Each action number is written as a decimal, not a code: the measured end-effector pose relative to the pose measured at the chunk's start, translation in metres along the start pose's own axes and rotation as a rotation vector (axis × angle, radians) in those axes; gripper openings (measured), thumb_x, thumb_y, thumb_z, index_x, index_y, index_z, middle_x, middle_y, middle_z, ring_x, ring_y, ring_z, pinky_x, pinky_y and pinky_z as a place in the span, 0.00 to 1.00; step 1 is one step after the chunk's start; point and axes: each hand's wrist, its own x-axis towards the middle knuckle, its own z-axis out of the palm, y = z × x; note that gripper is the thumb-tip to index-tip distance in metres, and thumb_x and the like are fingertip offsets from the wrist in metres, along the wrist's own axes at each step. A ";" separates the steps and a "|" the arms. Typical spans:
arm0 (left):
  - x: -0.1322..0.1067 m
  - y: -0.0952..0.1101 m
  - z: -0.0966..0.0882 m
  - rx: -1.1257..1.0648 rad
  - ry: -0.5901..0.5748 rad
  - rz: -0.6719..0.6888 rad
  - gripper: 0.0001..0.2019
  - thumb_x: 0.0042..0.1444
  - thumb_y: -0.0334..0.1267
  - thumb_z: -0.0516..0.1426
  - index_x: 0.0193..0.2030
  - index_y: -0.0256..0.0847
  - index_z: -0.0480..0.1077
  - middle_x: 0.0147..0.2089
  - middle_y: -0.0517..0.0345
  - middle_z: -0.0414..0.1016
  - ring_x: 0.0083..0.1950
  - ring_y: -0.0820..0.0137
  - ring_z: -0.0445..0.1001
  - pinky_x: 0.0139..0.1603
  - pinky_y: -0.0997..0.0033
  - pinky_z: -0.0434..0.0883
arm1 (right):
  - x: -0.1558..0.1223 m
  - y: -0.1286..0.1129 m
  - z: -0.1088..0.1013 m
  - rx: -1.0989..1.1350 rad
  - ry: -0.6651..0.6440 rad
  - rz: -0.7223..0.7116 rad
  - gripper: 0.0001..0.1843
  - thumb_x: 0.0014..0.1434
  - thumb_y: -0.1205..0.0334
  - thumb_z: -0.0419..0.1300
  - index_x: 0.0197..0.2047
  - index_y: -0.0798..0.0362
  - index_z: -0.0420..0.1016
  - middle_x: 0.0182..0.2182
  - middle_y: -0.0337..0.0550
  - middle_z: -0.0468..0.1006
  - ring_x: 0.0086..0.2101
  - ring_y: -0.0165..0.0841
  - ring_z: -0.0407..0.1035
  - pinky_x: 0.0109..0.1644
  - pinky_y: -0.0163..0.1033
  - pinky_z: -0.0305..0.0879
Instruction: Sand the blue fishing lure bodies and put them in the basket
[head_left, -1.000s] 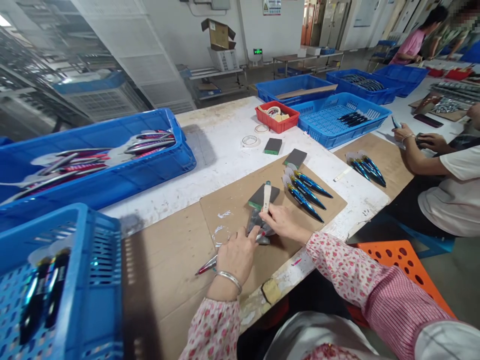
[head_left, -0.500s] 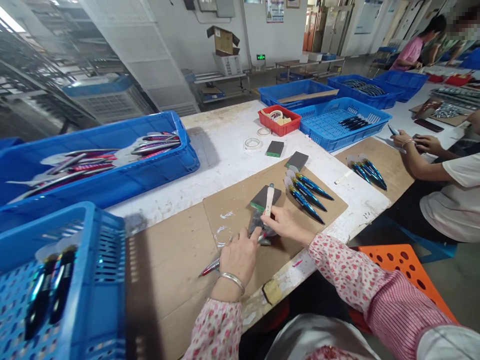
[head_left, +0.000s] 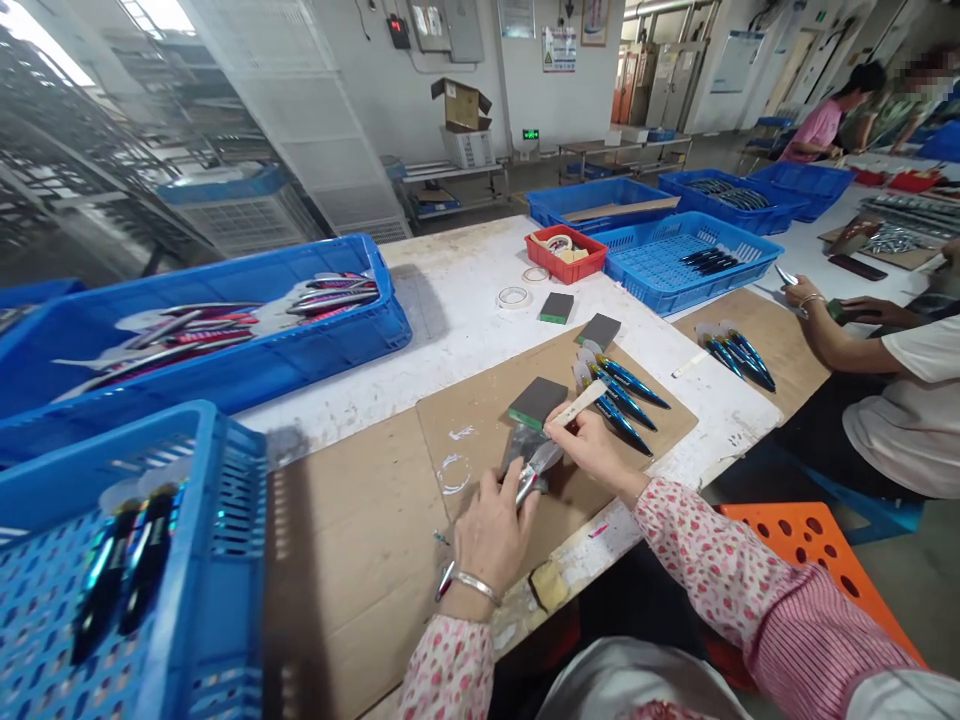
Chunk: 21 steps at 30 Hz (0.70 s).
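My left hand (head_left: 491,530) is closed around a silver-and-red fishing lure (head_left: 529,478). The lure's clear lip points up and right, and its tail pokes out beside my wrist. My right hand (head_left: 589,442) grips a slim, flat, beige tool (head_left: 583,402), blade or stick, tilted up to the right; its lower end is hidden by my fingers. Under the lure lies a dark grey scrap (head_left: 523,446). Just above it sits a black sanding block (head_left: 538,398) with a green edge. Three blue lures (head_left: 619,412) rest to the right of my right hand on the cardboard (head_left: 375,500).
Blue crates (head_left: 394,310) with lures stand at left, one basket (head_left: 244,480) close by. Farther back are a red bin (head_left: 564,265), tape roll (head_left: 514,296), more sanding blocks (head_left: 556,308) and a blue basket (head_left: 652,290). A co-worker (head_left: 907,400) sits at right, near an orange stool (head_left: 795,530).
The beige tool has swung from upright to leaning right. My left hand has turned the lure so its lip now shows, and its tail has shifted toward my wrist.
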 end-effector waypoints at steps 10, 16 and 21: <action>-0.010 0.001 0.013 -0.099 0.181 -0.122 0.20 0.62 0.45 0.50 0.59 0.42 0.65 0.48 0.47 0.67 0.45 0.60 0.72 0.39 0.65 0.69 | -0.022 -0.010 0.005 -0.147 -0.087 -0.280 0.05 0.57 0.63 0.58 0.29 0.51 0.68 0.30 0.41 0.72 0.37 0.35 0.67 0.42 0.39 0.65; -0.005 0.009 0.001 -0.148 -0.141 -0.158 0.22 0.64 0.43 0.48 0.64 0.45 0.56 0.49 0.48 0.71 0.41 0.63 0.76 0.35 0.67 0.68 | -0.034 0.012 0.007 -0.095 -0.149 -0.353 0.06 0.60 0.61 0.58 0.31 0.51 0.68 0.33 0.43 0.72 0.42 0.36 0.67 0.46 0.42 0.66; 0.000 0.009 -0.006 -0.205 -0.226 -0.154 0.23 0.64 0.42 0.48 0.65 0.44 0.54 0.51 0.47 0.74 0.45 0.62 0.77 0.39 0.67 0.68 | -0.035 0.016 0.006 -0.124 -0.188 -0.366 0.08 0.61 0.57 0.57 0.32 0.50 0.68 0.35 0.45 0.72 0.47 0.39 0.65 0.50 0.45 0.65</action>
